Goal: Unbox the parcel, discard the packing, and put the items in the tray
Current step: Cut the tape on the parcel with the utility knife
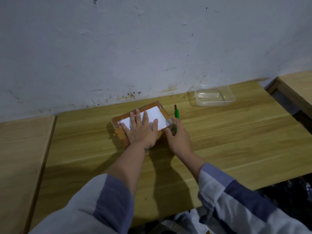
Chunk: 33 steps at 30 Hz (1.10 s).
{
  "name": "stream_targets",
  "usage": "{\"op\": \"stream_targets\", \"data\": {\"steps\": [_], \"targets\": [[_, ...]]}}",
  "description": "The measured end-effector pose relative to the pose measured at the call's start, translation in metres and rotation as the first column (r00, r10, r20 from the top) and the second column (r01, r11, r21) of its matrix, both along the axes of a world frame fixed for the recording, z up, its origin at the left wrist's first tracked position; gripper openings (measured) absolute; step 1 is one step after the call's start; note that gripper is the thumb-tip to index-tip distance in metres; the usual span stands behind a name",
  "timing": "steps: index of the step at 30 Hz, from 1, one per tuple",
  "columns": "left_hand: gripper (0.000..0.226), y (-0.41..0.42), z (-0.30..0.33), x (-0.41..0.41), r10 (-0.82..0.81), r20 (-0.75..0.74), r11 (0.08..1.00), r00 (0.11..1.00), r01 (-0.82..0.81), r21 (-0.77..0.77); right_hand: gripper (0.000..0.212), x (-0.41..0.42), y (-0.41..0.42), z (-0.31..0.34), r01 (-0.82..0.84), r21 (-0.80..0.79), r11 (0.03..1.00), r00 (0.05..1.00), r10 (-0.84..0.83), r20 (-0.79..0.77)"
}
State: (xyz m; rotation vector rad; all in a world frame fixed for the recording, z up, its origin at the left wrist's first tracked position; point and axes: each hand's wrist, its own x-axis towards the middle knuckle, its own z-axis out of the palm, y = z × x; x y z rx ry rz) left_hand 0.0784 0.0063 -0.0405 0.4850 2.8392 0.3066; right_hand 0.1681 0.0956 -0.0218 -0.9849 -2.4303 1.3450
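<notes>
A brown taped parcel [152,106] with a white label lies on the wooden table near the wall. My left hand [141,129] rests flat on its top with straight, spread fingers. My right hand [178,135] sits at the parcel's right side, touching a green-handled cutter [176,114] that lies on the table beside the box; whether the fingers grip the cutter is hidden. A clear plastic tray [211,103] stands empty at the back right, apart from both hands.
The wooden table [236,141] meets a stained white wall at the back. A second table [20,149] butts against it on the left, and another table [297,85] stands to the right across a gap. Dark clutter lies below the front right edge.
</notes>
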Motion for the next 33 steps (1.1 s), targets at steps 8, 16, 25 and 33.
{"op": "stream_targets", "data": {"steps": [8, 16, 25, 33], "targets": [[0.063, -0.029, 0.008, -0.048, -0.375, -0.036, 0.925, 0.926, 0.371, -0.086, 0.035, -0.035, 0.023, -0.015, 0.082, 0.038, 0.996, 0.996, -0.081, -0.027], [0.086, -0.025, -0.006, -0.047, -0.432, -0.147, 0.902, 0.89, 0.426, -0.072, 0.046, -0.074, 0.084, -0.005, -0.013, -0.103, 0.995, 1.0, 0.011, -0.02], [0.086, 0.005, -0.007, -0.03, -0.183, -0.154, 0.983, 0.971, 0.178, -0.04, 0.056, -0.044, 0.079, 0.012, -0.006, -0.012, 1.0, 0.993, 0.007, 0.119], [0.084, 0.02, -0.004, -0.012, -0.078, -0.123, 0.996, 0.989, 0.073, -0.044, 0.052, -0.024, 0.06, 0.022, -0.087, 0.038, 0.995, 0.981, 0.079, 0.18]]}}
